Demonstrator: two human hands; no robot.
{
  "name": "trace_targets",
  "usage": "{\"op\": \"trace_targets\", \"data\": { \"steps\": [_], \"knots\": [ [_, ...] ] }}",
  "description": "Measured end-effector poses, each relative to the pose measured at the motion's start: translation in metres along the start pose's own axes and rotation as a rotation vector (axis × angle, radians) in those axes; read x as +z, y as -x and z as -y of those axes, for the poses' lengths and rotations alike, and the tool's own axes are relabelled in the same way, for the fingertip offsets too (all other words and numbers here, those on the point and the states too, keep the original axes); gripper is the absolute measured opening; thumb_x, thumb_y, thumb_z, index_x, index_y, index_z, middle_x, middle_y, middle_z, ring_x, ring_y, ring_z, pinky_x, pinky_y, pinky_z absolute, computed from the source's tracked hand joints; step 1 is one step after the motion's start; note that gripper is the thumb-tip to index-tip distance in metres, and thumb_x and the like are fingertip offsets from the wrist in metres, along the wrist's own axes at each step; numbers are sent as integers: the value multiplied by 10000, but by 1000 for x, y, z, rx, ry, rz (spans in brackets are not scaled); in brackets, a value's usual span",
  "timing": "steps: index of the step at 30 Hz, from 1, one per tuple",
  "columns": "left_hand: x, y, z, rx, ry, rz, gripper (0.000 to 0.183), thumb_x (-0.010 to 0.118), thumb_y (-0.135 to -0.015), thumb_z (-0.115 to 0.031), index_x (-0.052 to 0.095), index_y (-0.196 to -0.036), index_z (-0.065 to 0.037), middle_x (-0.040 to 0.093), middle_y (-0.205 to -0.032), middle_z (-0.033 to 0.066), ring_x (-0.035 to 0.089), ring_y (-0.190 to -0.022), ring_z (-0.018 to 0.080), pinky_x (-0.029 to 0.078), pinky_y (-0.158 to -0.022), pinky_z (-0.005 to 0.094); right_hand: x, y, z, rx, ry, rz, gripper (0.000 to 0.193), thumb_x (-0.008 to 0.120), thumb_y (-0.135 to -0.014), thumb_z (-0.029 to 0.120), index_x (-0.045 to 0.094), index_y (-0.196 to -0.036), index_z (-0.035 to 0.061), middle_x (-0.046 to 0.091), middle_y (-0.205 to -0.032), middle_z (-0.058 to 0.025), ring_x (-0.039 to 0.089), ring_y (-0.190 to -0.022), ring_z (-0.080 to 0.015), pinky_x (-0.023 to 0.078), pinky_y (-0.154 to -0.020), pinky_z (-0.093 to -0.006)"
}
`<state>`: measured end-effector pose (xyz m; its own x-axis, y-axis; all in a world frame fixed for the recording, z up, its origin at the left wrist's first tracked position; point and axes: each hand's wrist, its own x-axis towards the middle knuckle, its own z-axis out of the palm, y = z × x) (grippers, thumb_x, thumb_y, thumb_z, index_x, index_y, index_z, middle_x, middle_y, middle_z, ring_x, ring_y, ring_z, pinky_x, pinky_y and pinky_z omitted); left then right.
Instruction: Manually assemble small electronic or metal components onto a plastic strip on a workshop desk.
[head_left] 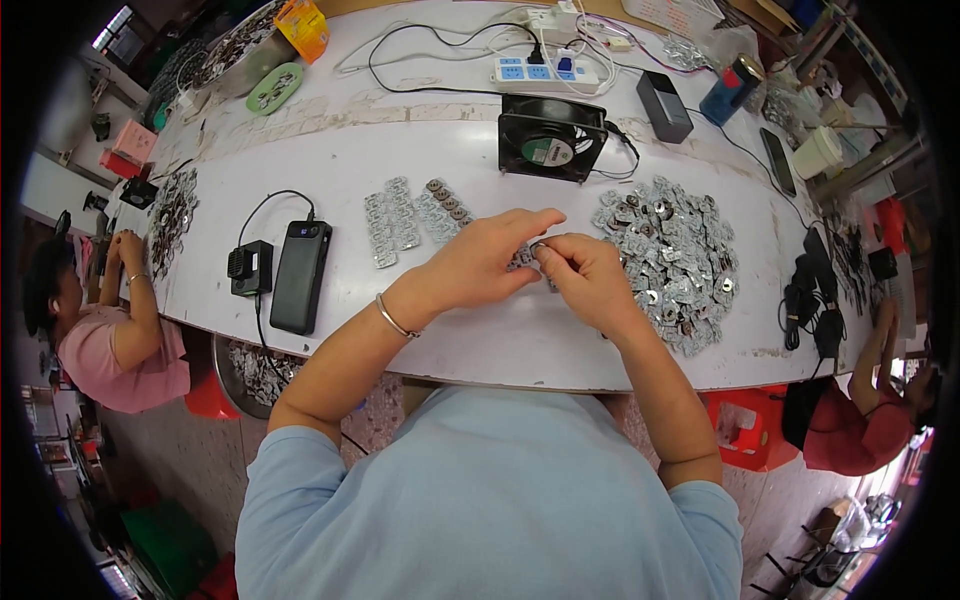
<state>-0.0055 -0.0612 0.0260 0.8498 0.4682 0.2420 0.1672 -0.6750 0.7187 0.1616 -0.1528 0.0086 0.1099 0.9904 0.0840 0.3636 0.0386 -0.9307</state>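
The right hand point(590, 280) pinched, between thumb and forefinger, what seemed a small dark metal piece point(539, 247) above the white tabletop point(450, 350); the left hand point(485, 255) gaped beside it, thumb and forefinger apart. A red plastic stool point(752, 432) stood under the near edge. A loose heap of small silvery metal pieces point(675, 265) lay right, neat silvery rows point(392, 222) left. Farther off stood a square black fan point(550, 138), then a white-and-blue power strip point(545, 73). Two seated people flanked the table.

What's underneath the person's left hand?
Rows of small silvery pieces run up to the left hand, and more show toward the right hand; whatever lies directly beneath is covered.
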Motion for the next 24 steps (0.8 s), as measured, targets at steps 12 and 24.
{"op": "trace_targets", "data": {
  "steps": [12,24],
  "knots": [
    [-15,-5,-6,-53,123,91,576,737,-753,-57,522,-1285,-10,651,-1090,165,650,-914,259,517,-800,335,-1,-16,20,138,-14,187,183,609,-929,147,691,-910,-15,567,-668,16,458,-612,-45,380,-536,-234],
    [-43,0,10,-353,556,354,262,555,-968,-186,611,-788,-5,612,-720,22,573,-654,70,464,-591,228,-13,-23,11,113,-240,203,215,623,-916,193,649,-793,18,512,-611,48,434,-524,-33,356,-464,-223]
  ]
}}
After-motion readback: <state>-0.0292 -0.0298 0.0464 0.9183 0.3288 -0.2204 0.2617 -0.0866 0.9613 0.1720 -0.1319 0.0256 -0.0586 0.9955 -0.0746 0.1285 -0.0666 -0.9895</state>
